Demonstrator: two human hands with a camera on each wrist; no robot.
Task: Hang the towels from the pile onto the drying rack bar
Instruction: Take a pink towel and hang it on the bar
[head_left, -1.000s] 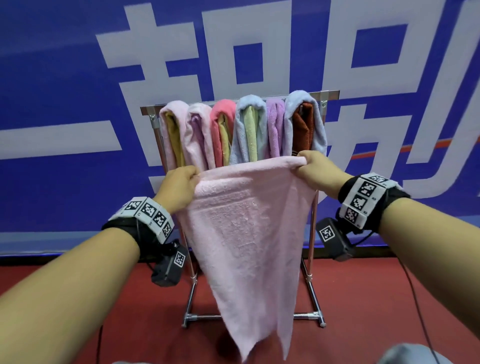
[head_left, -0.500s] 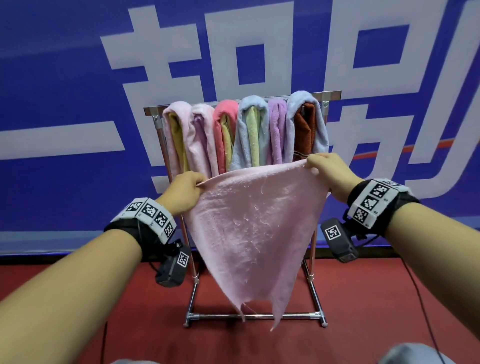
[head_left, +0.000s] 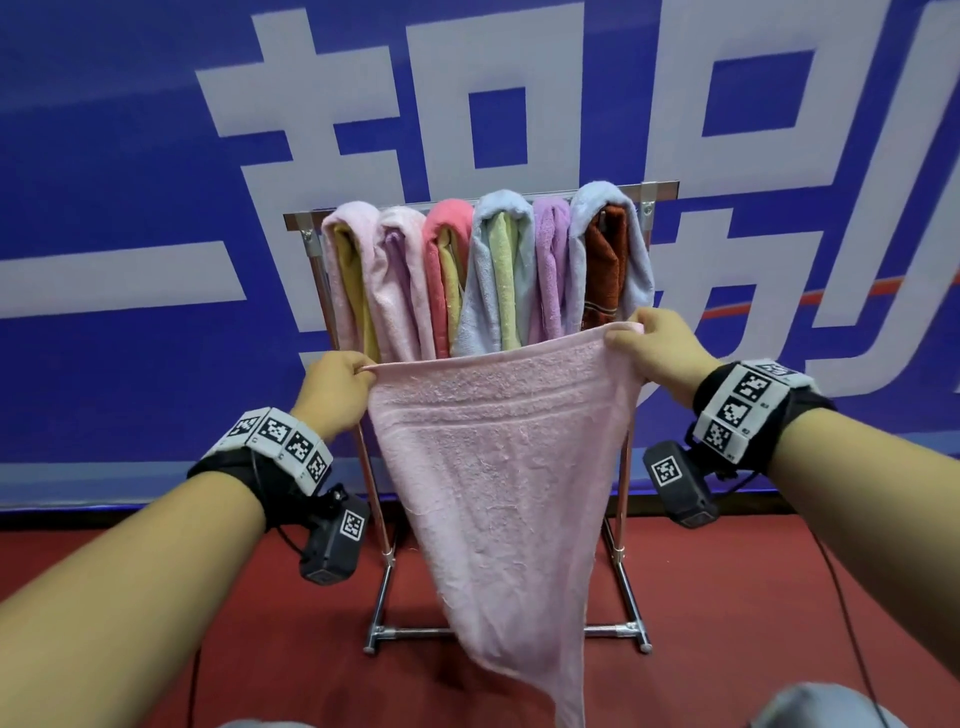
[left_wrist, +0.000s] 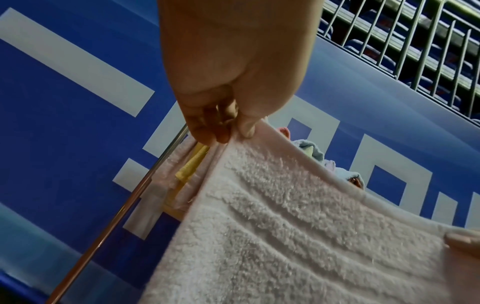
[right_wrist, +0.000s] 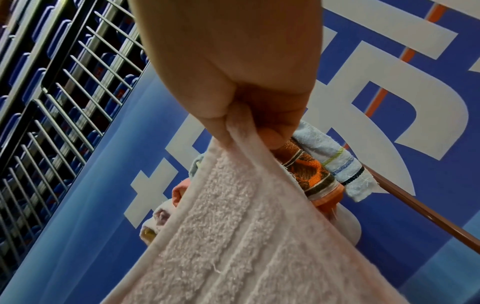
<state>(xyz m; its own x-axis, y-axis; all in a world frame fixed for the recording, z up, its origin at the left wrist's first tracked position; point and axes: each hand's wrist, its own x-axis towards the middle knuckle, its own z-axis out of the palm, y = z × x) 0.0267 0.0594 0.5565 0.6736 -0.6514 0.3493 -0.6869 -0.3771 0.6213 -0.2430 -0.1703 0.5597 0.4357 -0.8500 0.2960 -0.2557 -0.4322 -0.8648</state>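
Lifted slightly, pink towel (head_left: 498, 467) (fuzzy, ribbed) hangs pinched between left hand (head_left: 332, 392) and right hand (head_left: 657, 348)

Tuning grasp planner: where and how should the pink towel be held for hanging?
By the two top corners of the pink towel, pinched from the sides, as the left hand and right hand do; that keeps the hem taut and the rest hanging free.

Both arms reach forward, left hand (head_left: 336, 387) and right hand (head_left: 655, 347) each in a pinching grip.
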